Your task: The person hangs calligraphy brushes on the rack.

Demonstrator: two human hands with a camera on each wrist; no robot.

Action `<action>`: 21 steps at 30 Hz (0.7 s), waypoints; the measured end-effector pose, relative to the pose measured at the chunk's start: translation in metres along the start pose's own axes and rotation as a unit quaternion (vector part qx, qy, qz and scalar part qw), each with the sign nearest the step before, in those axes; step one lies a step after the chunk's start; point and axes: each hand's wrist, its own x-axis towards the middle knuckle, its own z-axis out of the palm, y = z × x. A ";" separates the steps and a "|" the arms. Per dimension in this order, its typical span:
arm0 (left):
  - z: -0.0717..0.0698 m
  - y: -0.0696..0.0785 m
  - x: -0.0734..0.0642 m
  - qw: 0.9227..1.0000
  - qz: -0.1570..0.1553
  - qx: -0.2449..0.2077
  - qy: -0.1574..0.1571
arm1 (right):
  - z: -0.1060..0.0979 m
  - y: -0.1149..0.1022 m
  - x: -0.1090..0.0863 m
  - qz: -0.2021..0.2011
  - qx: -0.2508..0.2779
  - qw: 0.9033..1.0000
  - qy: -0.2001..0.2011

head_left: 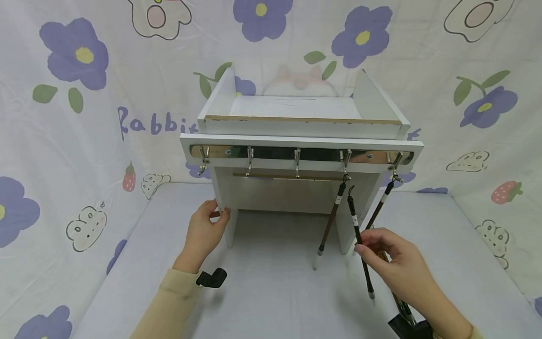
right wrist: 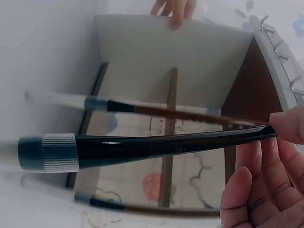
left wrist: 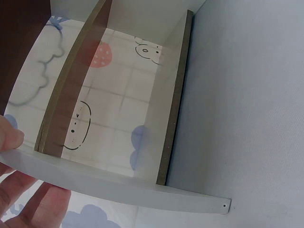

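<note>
A white rack bears a row of metal hooks along its front. My left hand grips the front edge of its left side panel, thumb inside and fingers outside. My right hand pinches the handle of a dark calligraphy brush, which slants downward; its loop lies just below the fourth hook from the left. A brown brush hangs from that fourth hook, bristles down. From the rightmost hook hangs another brush, its lower part hidden by my right hand. The three hooks to the left carry nothing.
The rack stands on a white tabletop against a flower-print cloth. Its open top has low side walls, and a dark-edged shelf board runs across inside. Dark, shiny stick-like shapes show partly behind my right wrist.
</note>
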 end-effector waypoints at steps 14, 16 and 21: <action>0.000 0.000 0.000 1.000 0.003 -0.003 -0.001 | 0.019 -0.021 0.020 -0.036 0.013 0.999 -0.019; 0.000 0.000 0.000 1.000 0.002 -0.003 -0.002 | 0.022 -0.024 0.022 -0.041 0.020 0.999 -0.022; 0.000 0.000 0.000 1.000 -0.001 -0.004 -0.002 | 0.029 -0.032 0.030 -0.054 0.035 0.997 -0.034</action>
